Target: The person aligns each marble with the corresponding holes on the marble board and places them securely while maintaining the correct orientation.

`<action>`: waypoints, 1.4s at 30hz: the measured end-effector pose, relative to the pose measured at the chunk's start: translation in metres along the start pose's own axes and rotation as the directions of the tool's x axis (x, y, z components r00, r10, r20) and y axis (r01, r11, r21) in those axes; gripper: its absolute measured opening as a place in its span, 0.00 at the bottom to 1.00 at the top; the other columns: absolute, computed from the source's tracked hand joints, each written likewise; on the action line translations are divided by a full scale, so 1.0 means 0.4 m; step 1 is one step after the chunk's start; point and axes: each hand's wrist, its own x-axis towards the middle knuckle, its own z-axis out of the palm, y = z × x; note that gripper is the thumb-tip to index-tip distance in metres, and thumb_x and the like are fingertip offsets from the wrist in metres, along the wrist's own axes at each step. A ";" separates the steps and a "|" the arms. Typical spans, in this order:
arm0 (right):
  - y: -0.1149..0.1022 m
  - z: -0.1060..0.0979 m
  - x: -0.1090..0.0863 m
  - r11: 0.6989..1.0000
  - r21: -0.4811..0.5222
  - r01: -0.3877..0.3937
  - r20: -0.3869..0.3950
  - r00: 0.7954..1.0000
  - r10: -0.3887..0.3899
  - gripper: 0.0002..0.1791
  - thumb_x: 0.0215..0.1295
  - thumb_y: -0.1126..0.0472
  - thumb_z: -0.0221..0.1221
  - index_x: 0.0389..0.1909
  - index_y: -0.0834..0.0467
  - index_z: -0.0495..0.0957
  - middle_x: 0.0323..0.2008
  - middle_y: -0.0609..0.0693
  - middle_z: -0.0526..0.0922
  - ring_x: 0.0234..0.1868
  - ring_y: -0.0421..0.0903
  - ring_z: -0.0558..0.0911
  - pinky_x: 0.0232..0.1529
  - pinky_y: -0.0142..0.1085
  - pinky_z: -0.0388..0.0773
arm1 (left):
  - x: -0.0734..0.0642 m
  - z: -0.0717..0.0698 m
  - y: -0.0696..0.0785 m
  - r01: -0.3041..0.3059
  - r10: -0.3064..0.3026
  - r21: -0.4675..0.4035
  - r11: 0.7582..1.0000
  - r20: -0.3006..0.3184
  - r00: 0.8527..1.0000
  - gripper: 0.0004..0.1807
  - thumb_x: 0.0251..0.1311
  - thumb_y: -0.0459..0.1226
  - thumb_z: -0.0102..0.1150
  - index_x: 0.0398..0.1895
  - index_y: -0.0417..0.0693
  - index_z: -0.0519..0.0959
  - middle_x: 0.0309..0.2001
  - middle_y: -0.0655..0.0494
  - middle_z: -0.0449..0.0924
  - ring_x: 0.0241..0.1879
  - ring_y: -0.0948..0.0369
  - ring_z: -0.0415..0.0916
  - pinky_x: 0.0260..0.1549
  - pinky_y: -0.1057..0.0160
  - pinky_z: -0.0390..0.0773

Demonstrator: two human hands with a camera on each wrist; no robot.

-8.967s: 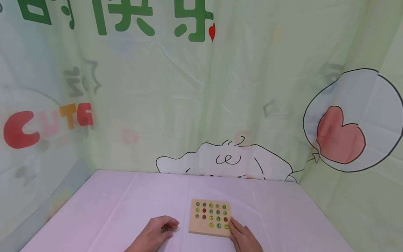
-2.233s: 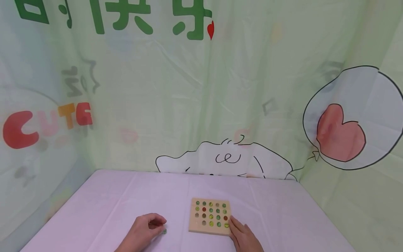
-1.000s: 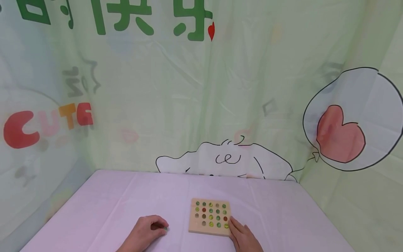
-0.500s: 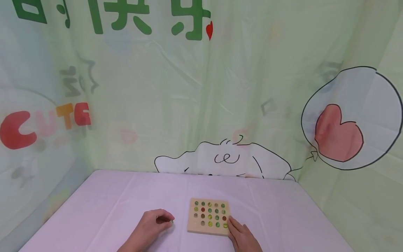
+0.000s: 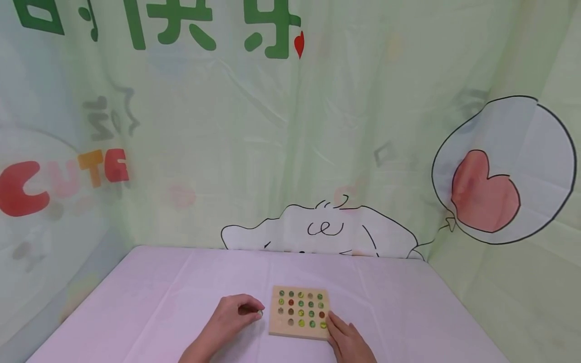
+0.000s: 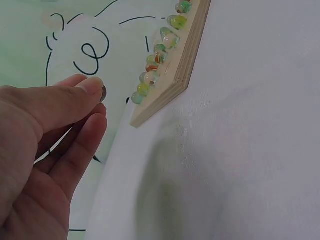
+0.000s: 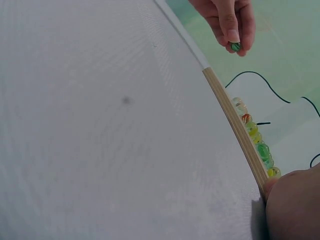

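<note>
My left hand (image 5: 232, 318) pinches a small green marble (image 5: 260, 313) between thumb and fingertips, just left of a square wooden board (image 5: 279, 329). The left wrist view shows only the marble's dark edge (image 6: 104, 94) past the thumb; in the right wrist view its green swirl (image 7: 235, 46) is plain. Rows of glass marbles (image 5: 301, 313), green, yellow, red-brown and clear, sit in the board. Its front-left spot (image 5: 280, 321) holds none. My right hand (image 5: 349, 339) rests against the board's right edge with fingers extended; its thumb is hard to make out.
A pale pink-white cloth covers the table (image 5: 190, 282) beneath the board. Light green printed curtains (image 5: 254, 151) stand along its back and sides.
Nine seconds ago the board's front row had two bare spots; now one. My left hand has lifted a marble from the cloth and moved right, towards the board. The right hand stays put.
</note>
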 end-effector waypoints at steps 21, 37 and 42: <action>-0.002 -0.001 0.005 1.000 -0.021 -0.008 0.033 0.999 0.009 0.27 0.68 0.57 0.58 0.65 0.64 0.72 0.68 0.57 0.72 0.66 0.57 0.74 0.65 0.57 0.69 | 0.040 0.091 0.023 0.088 -0.084 -0.117 0.989 0.036 0.996 0.06 0.56 0.31 0.68 0.37 0.47 0.85 0.37 0.55 0.87 0.35 0.67 0.80 0.36 0.72 0.80; -0.001 0.000 0.006 1.000 0.003 -0.021 0.041 0.999 0.021 0.27 0.68 0.57 0.59 0.65 0.64 0.72 0.68 0.57 0.72 0.65 0.57 0.74 0.65 0.58 0.69 | 0.040 0.120 0.022 0.095 -0.091 -0.176 0.980 0.030 0.995 0.10 0.51 0.29 0.70 0.38 0.45 0.83 0.35 0.57 0.86 0.35 0.66 0.80 0.35 0.73 0.80; -0.001 -0.001 0.004 1.000 0.001 -0.014 0.035 0.999 0.014 0.27 0.68 0.57 0.59 0.65 0.64 0.72 0.68 0.57 0.72 0.65 0.57 0.74 0.64 0.58 0.69 | 0.040 0.120 0.021 0.102 -0.099 -0.178 0.979 0.028 0.995 0.11 0.51 0.28 0.69 0.38 0.45 0.83 0.34 0.57 0.85 0.34 0.67 0.80 0.34 0.73 0.80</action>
